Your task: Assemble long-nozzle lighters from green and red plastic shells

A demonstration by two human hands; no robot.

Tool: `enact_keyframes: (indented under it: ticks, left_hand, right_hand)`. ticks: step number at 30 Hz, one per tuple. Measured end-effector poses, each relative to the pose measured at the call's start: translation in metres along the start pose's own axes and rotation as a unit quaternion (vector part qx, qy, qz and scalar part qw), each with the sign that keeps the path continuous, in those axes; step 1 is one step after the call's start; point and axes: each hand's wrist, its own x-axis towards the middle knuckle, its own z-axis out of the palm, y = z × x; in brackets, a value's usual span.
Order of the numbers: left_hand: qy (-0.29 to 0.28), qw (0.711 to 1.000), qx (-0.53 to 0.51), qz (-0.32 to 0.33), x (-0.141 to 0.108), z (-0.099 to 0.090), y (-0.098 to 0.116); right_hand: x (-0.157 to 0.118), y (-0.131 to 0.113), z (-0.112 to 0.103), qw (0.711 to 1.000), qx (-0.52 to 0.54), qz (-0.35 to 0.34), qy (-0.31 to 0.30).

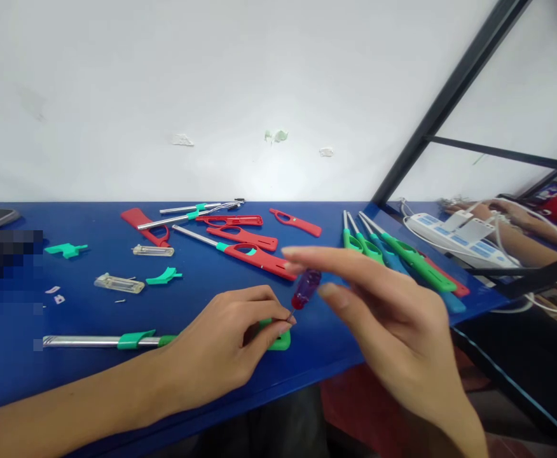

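Observation:
My left hand (231, 337) presses down over a green lighter (281, 341) lying near the table's front edge, its metal tube (82, 341) with a teal collar pointing left. Its thumb and forefinger pinch around the thin shaft of a small screwdriver, whose tip is hidden at the green body. The screwdriver's purple and red handle (306, 289) tilts up to the right. My right hand (383, 312) is just right of that handle, thumb and fingers apart and slightly blurred, not closed on it.
Red lighter parts (259, 259) and metal tubes lie at the back middle. Clear plastic tanks (119, 284) and teal pieces (164, 276) are at the left. Several lighters (412, 257) lie at the right, near a black frame (450, 95), a white power strip (460, 238) and another person's arms (521, 235).

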Motion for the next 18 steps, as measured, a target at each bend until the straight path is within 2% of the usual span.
enact_keyframes:
  ticks: [3,9,12,14,18]
  left_hand:
    - [-0.001,1.000,0.000,0.002,0.0008,0.0000,0.0002]
    - [0.003,1.000,-0.001,0.003,0.0000,-0.0008,-0.0001]
    - [0.003,1.000,0.001,0.005,-0.0002,-0.0002,-0.0014]
    - [0.003,1.000,0.002,0.005,-0.0002,0.0006,-0.0025]
    - [0.007,1.000,-0.001,0.008,-0.0003,0.0016,-0.0024]
  right_hand:
    - [-0.0017,-0.0003,-0.0013,0.999,0.039,-0.010,-0.020]
    - [-0.0008,-0.0011,0.0027,0.997,-0.051,-0.015,0.047]
    - [-0.0026,-0.0022,0.0011,1.000,-0.025,-0.014,-0.007]
    - [-0.0034,-0.0019,0.0019,1.000,0.018,-0.003,-0.020]
    - [-0.0005,0.0011,0.0082,0.997,0.013,0.003,0.071]
